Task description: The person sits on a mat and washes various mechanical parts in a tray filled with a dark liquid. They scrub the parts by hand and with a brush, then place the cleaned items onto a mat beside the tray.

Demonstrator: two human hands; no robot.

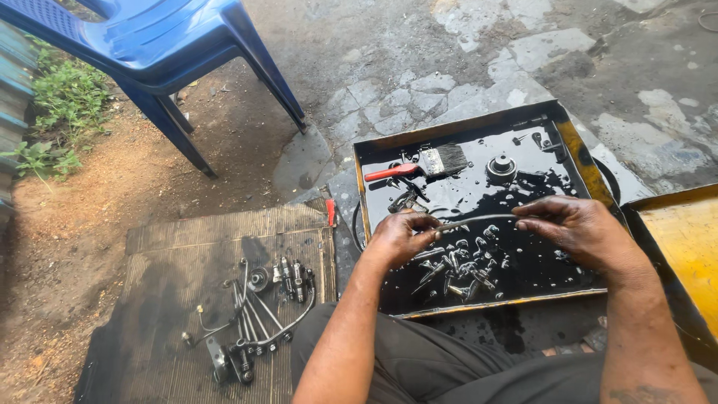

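**Thin metal pipe held over oil tray, both hands**

Metal pipe (479,220): thin, grey, oily sheen, slight bend along its length. Long axis runs approx. left-right across the view, near level, sagging a little twd the left end. It's held in the air just above the tray (580,153), a shallow rectangular pan w/ yellowish rim, filled w/ black oil.

Left hand (400,236): fingers closed around the pipe's left end, thumb pressing on top. Right hand (576,224): fingertips pinched on the right end. Both hands dark w/ oil. The pipe spans the gap between them.

In the tray under the pipe: cluster of small bolts & metal bits (458,269) lying in the oil. Further back, a paintbrush (422,164) w/ red handle and dark bristles, lying approx. left-right, bristles twd the right. Right of it, a round metal part (502,167).

Left of the tray: ribbed mat (187,247) on the ground, carrying more thin pipes & fittings (250,318), cleaner-looking, in a loose pile. Blue plastic chair (164,52) at top left on bare dirt. Second yellow tray (684,239) at right edge, just beside the first.
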